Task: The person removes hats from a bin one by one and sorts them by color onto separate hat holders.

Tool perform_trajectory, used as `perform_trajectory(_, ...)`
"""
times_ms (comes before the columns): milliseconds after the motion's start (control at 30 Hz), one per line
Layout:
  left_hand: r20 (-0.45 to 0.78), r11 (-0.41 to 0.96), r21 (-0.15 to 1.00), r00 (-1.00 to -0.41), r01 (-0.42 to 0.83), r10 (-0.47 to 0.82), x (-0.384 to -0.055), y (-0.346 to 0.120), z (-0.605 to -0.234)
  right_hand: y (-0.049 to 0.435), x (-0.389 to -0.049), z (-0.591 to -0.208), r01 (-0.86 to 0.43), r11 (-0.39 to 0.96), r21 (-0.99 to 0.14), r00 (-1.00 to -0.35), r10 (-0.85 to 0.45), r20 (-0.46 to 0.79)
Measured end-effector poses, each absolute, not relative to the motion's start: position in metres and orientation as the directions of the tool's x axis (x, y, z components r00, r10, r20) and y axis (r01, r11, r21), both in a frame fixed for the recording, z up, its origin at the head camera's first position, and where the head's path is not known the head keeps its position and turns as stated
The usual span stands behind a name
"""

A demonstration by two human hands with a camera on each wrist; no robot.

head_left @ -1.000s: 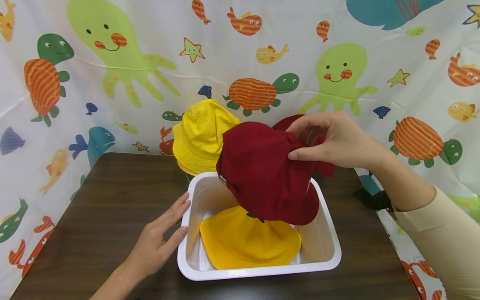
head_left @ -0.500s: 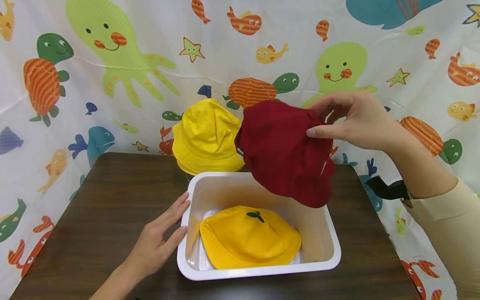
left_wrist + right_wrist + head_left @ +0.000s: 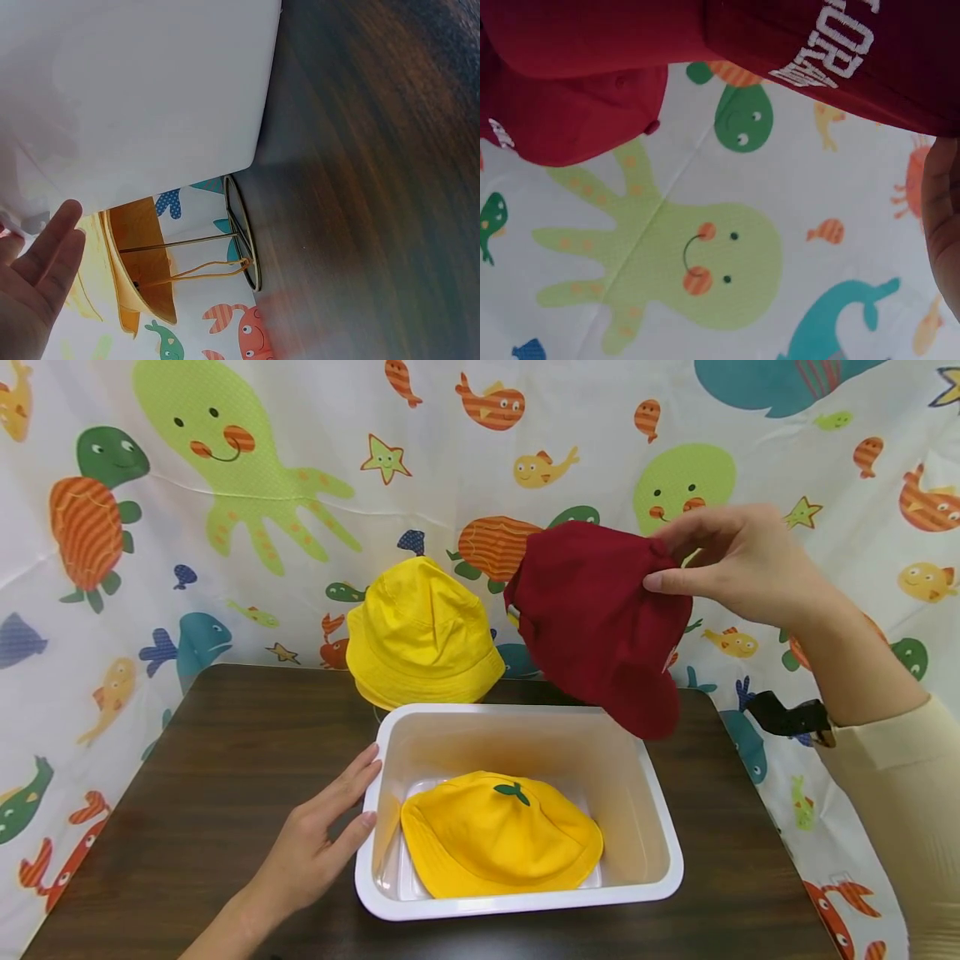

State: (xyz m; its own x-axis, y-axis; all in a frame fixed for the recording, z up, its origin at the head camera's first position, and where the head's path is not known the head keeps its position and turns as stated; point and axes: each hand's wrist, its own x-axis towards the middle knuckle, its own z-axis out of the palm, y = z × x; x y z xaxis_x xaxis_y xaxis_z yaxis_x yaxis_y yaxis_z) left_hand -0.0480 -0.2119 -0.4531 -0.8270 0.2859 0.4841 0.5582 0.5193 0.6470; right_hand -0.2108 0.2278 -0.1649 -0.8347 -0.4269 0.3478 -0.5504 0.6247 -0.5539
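Fingers and thumb of my right hand pinch a dark red baseball cap by its crown. It hangs over the back right of a white plastic tub, brim lowest, near the tub's rear rim. White embroidered letters show on this cap in the right wrist view. My left hand touches the tub's left rim with extended fingers. Inside the tub lies a yellow hat with a green leaf-shaped tab on top.
Behind the tub, a yellow bucket hat sits on a wire stand. A second red cap shows in the right wrist view; the held cap hides it in the head view. A sea-animal curtain backs the dark wooden table.
My right hand has raised the red cap from over the tub and carried it up and right, uncovering the yellow hat. The left hand has stayed at the rim.
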Motion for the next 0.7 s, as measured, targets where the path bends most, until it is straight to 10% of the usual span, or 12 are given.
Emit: perform_trajectory(700,0.476,0.517,0.653,-0.831,0.553,0.288,-0.048,-0.212,-0.451,0.262,-0.249,-0.166,-0.395,0.634,-0.665,-0.917,-0.23,0.326)
